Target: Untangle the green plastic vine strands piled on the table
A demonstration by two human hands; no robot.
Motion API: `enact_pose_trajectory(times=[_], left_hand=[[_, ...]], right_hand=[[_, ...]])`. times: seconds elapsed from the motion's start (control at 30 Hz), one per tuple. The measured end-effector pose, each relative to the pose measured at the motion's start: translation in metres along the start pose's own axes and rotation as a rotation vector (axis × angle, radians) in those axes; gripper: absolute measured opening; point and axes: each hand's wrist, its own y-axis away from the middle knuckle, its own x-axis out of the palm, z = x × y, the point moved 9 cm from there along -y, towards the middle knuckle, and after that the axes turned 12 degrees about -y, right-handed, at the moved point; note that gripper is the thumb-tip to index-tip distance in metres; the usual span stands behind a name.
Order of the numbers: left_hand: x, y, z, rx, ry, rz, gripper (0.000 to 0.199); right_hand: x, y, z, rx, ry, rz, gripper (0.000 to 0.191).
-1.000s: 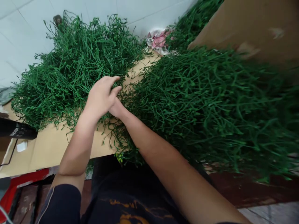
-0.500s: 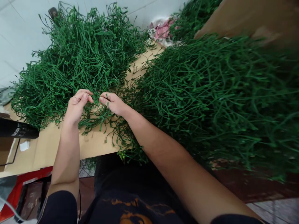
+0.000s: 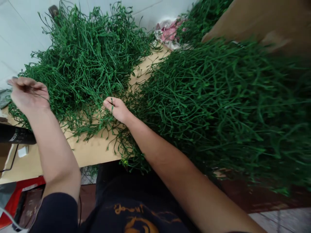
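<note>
My left hand (image 3: 30,94) is raised at the far left, its fingers curled with a thin dark stem lying across the palm. My right hand (image 3: 116,108) is closed in a pinch low over the table, and a green stem (image 3: 112,103) sticks up between its thumb and fingers. Behind both hands spreads a tangled pile of thin green stems (image 3: 85,61) with small forked tips, like artificial plant parts. A second, larger heap of green stems (image 3: 209,100) lies to the right, beside my right forearm. Loose stems (image 3: 89,127) lie around my right hand.
Brown cardboard (image 3: 85,152) covers the table. At the left edge lies a black cylinder (image 3: 17,134) with white lettering, near a small white piece (image 3: 23,151). A pink and white cloth (image 3: 168,32) is at the back by the tiled wall; brown paper (image 3: 262,22) rises at upper right.
My left hand has moved from beside the right hand out to the far left and slightly up. My right hand has stayed in nearly the same place, still pinching its stem.
</note>
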Motion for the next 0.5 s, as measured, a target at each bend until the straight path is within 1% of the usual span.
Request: enact_pose_trajectory(times=[0.03,0.07,0.1,0.13,0.17,0.2,0.23,0.27,0.3,0.33,0.37,0.4,0.47,0.5], left_hand=[[0.001,0.000,-0.002,-0.109,0.090,0.003,0.062],[0.010,0.006,-0.014,-0.170,0.137,0.001,0.056],[0.028,0.014,-0.032,-0.197,0.169,0.034,0.050],[0.053,0.025,-0.056,-0.198,0.190,0.099,0.044],[0.083,0.036,-0.083,-0.162,0.179,0.201,0.038],[0.117,0.048,-0.109,-0.113,0.103,0.350,0.033],[0.146,0.059,-0.131,-0.065,0.002,0.490,0.034],[0.170,0.069,-0.147,-0.031,-0.077,0.625,0.035],[0.183,0.072,-0.157,-0.016,-0.114,0.681,0.034],[0.187,0.071,-0.160,-0.020,-0.137,0.686,0.032],[0.185,0.068,-0.156,-0.035,-0.146,0.654,0.028],[0.177,0.063,-0.147,-0.058,-0.147,0.585,0.024],[0.152,0.057,-0.118,-0.107,-0.152,0.415,0.015],[0.141,0.058,-0.101,-0.130,-0.155,0.344,0.011]], right_hand=[[-0.001,-0.002,0.001,-0.006,-0.049,-0.027,0.026],[0.000,-0.003,0.002,-0.004,-0.089,-0.045,0.026],[0.001,-0.005,0.001,0.008,-0.122,-0.056,0.025],[0.002,-0.006,-0.001,0.026,-0.150,-0.065,0.024],[0.001,-0.006,-0.004,0.044,-0.172,-0.078,0.025],[0.000,-0.005,-0.007,0.061,-0.192,-0.100,0.026],[-0.003,-0.004,-0.011,0.077,-0.212,-0.127,0.028],[-0.008,-0.003,-0.013,0.090,-0.235,-0.157,0.030],[-0.012,-0.001,-0.015,0.095,-0.264,-0.183,0.033],[-0.015,0.000,-0.016,0.098,-0.299,-0.202,0.034],[-0.018,0.000,-0.016,0.106,-0.343,-0.214,0.036],[-0.019,0.000,-0.016,0.121,-0.393,-0.219,0.037],[-0.019,-0.001,-0.015,0.161,-0.486,-0.218,0.038],[-0.018,-0.002,-0.013,0.174,-0.519,-0.217,0.037]])
